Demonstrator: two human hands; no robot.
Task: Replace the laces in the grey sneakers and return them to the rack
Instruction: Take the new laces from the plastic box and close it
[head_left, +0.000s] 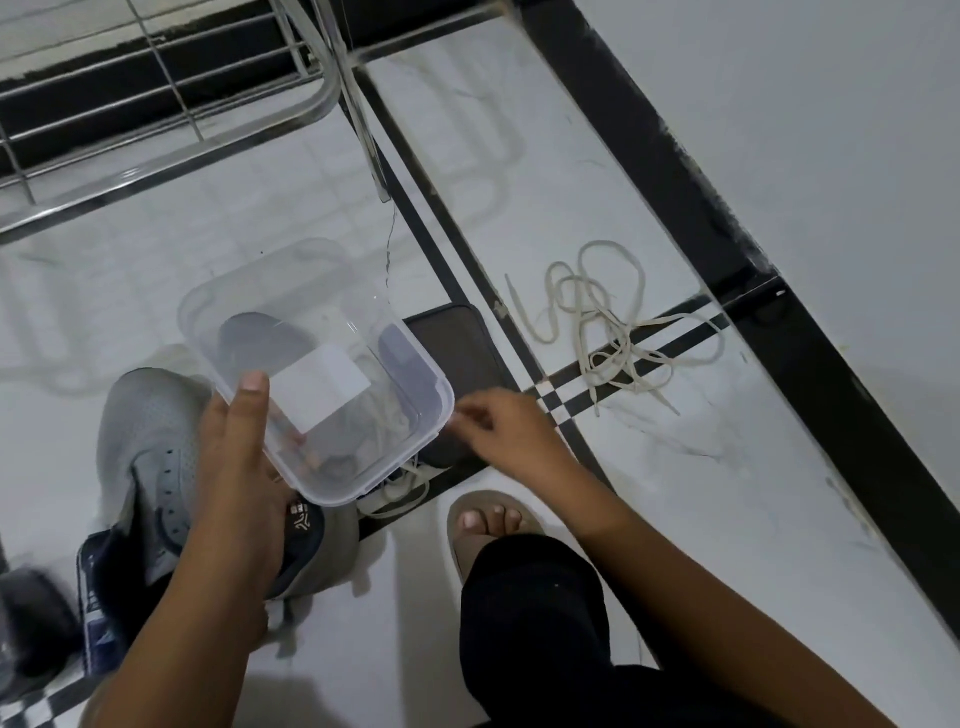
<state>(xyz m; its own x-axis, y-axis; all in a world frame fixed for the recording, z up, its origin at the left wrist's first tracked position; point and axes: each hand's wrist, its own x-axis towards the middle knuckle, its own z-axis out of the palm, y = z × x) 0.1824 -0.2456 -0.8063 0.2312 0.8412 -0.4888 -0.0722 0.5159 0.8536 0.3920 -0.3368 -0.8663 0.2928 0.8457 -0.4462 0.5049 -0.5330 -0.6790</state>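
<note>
Old laces (613, 332) lie in a loose beige tangle on the white tiled floor (675, 519), well apart from the shoes, to the right, across the black tile stripe. We read that as the removal step done. One grey sneaker (150, 447) sits on the floor at lower left, its eyelets showing bare, so no lace is in it yet as far as we can see. More beige lace (400, 488) shows beneath the clear plastic container (322, 374); whether it is threaded into the second sneaker we cannot tell, since the container and the blur hide most of that shoe. The metal rack (156, 130) stands at upper left, no grey shoe visible on it. Relacing and return both appear to be left.

Our left hand (244, 467) holds the container from below at its near-left edge, thumb pressed flat on the rim, fingers under the base, tilting it above the sneakers. Our right hand (498, 431) sits just beside the container's right corner, fingers curled in, fingertips close together; it looks like a pinch on something thin, though motion blur keeps us from saying what. A dark phone (457, 364) lies on the floor behind the container. A sandalled foot (493, 525) rests near.
</note>
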